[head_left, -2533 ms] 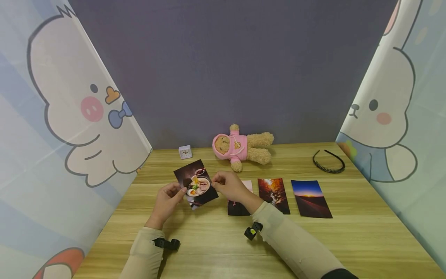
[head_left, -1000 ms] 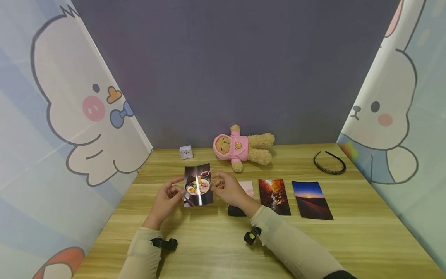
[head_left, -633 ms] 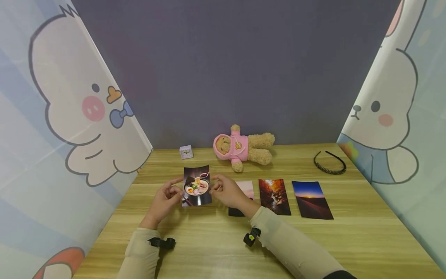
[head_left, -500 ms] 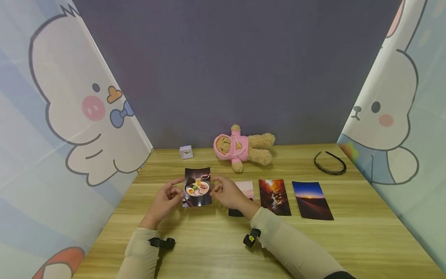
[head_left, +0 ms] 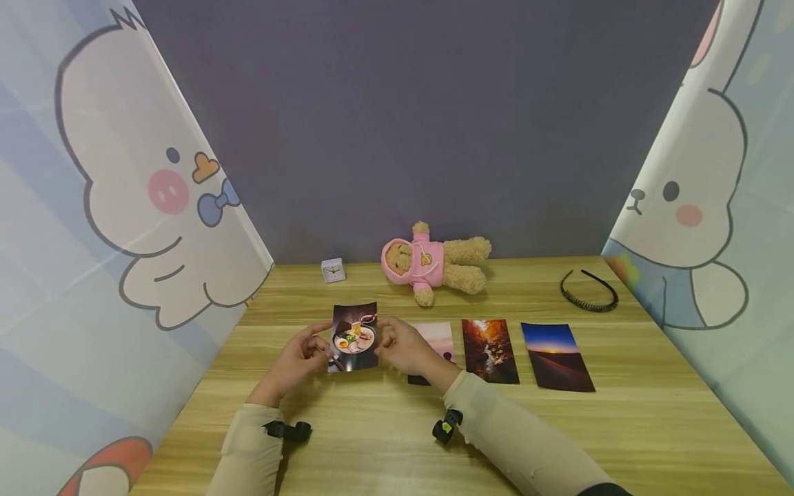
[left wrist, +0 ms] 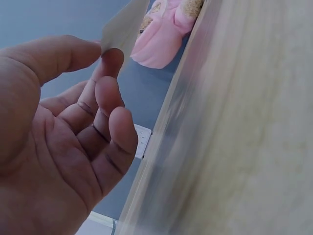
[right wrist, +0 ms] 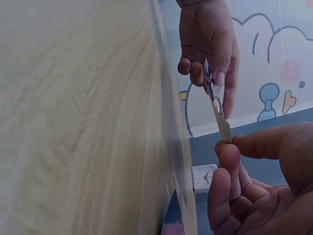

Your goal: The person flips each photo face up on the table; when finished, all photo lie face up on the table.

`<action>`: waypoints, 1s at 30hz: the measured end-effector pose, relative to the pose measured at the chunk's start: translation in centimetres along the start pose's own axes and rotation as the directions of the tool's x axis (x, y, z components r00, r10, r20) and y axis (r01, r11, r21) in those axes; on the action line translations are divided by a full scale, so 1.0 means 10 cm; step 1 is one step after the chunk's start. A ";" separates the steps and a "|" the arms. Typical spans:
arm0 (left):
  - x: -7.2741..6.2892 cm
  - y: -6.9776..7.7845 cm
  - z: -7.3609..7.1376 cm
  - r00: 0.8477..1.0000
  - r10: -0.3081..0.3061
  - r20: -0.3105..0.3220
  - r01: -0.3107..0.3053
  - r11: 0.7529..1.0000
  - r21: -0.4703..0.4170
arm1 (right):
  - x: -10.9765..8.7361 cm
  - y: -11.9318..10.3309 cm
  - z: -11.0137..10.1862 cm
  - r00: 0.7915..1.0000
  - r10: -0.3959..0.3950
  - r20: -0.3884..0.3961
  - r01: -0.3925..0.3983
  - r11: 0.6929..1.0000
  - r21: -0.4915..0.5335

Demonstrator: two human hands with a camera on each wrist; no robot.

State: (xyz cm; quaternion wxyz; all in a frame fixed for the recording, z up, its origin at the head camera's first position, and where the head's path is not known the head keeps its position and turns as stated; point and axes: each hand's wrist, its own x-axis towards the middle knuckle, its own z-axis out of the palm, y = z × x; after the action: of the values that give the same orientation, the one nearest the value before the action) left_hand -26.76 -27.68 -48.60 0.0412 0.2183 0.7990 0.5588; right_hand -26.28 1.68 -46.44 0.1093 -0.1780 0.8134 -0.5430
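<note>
A photo card of a ramen bowl (head_left: 353, 339) is held above the table between my two hands, its picture side up in the head view. My left hand (head_left: 299, 362) pinches its left edge between thumb and fingertip; the left wrist view shows the card's pale back (left wrist: 122, 30). At the opposite edge, my right hand (head_left: 406, 350) pinches the card as well, and the right wrist view has it almost edge-on. Just right of my right hand lie a pink photo card (head_left: 437, 336), partly covered by that hand, an autumn stream card (head_left: 490, 351) and a sunset card (head_left: 557, 357).
A small white clock (head_left: 333, 270) stands at the back left of the wooden table (head_left: 372, 441). Beside it lies a teddy bear in a pink hoodie (head_left: 428, 263). A black headband (head_left: 589, 295) rests at the back right. A dark panel and cartoon-printed side walls surround the table.
The ramen card was tilted and has been turned upright between my hands. Over the last second it has come slightly lower. The other cards lie where they were.
</note>
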 end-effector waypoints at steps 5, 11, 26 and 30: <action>-0.01 -0.01 0.00 1.000 -0.011 0.004 0.011 1.000 -0.003 | -0.02 -0.02 0.02 1.000 0.016 0.009 -0.016 1.000 -0.023; -0.01 -0.02 0.00 1.000 -0.016 0.003 0.015 1.000 0.027 | -0.02 -0.04 0.05 0.999 0.032 0.011 -0.031 0.999 -0.036; -0.03 0.00 0.00 0.991 -0.136 -0.005 0.135 0.986 0.098 | -0.02 -0.02 0.08 0.995 0.093 0.044 -0.091 0.995 -0.044; -0.04 0.01 0.00 0.991 -0.131 0.009 0.130 0.986 0.106 | -0.03 -0.02 0.10 0.993 0.105 0.052 -0.103 0.994 -0.040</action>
State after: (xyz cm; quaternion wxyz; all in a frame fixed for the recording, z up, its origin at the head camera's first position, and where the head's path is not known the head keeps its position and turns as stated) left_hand -26.33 -27.81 -48.54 0.0724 0.1718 0.8395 0.5104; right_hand -25.65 0.93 -46.67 0.1561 -0.1520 0.8283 -0.5161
